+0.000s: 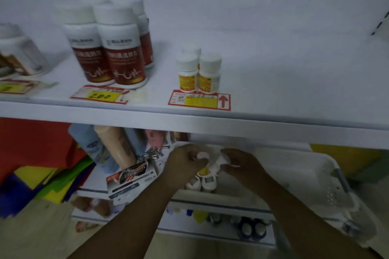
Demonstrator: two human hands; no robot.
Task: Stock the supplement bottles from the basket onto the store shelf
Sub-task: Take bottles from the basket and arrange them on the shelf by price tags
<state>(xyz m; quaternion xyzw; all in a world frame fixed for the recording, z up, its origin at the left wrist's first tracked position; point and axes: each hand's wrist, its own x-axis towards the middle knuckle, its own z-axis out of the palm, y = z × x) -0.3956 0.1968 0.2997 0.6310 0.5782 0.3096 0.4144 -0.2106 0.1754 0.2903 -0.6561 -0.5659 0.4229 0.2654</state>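
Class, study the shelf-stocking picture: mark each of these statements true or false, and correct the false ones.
1. Both hands are down in the white basket. True.
2. The left hand holds a small white-capped bottle. True.
3. The small yellow-label bottles on the shelf lie on their sides. False: they stand upright.
4. The red-label bottles stand right of the yellow-label ones. False: they stand to the left.
5. The right hand is empty. False: it grips a white bottle.

Red price tags (199, 100), boxed item (130, 176), coloured sheets (42, 183)
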